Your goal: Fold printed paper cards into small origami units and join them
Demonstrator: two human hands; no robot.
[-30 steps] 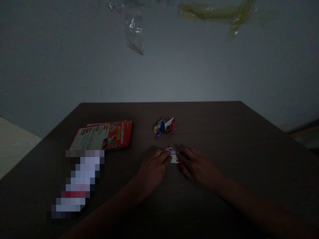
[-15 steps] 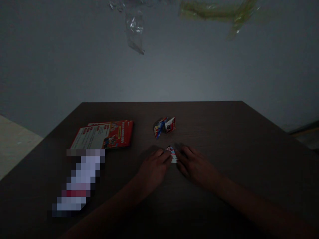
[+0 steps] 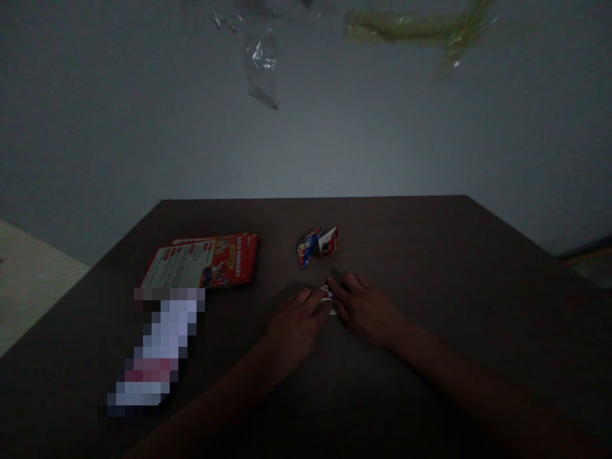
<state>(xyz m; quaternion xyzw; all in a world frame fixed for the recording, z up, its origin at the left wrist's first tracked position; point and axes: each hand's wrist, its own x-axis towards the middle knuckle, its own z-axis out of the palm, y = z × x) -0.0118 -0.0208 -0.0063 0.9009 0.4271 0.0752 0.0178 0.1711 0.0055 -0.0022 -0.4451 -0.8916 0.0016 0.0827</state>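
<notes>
A small folded piece of printed paper (image 3: 327, 294) lies on the dark table between my hands, mostly covered by fingers. My left hand (image 3: 295, 325) grips its left side, thumb and fingers close together. From the right, my right hand (image 3: 367, 309) presses its fingertips on the paper's upper and right edges. Both hands rest low on the tabletop, the fingertips nearly meeting. Just beyond them stand two folded paper pieces, a blue and red one (image 3: 307, 248) and a white and red one (image 3: 329, 243), touching or nearly so.
Red and white printed booklets or sheets (image 3: 232, 261) lie stacked at the left of the wooden table (image 3: 406, 236). In front of them is a blurred-out pale object (image 3: 167, 338). A wall with yellow tape (image 3: 406, 25) and a clear plastic scrap (image 3: 262, 64) rises behind.
My right hand has moved left and slightly away from me, its fingers now over the paper's top. The left hand stays nearly in place. The view has shifted slightly.
</notes>
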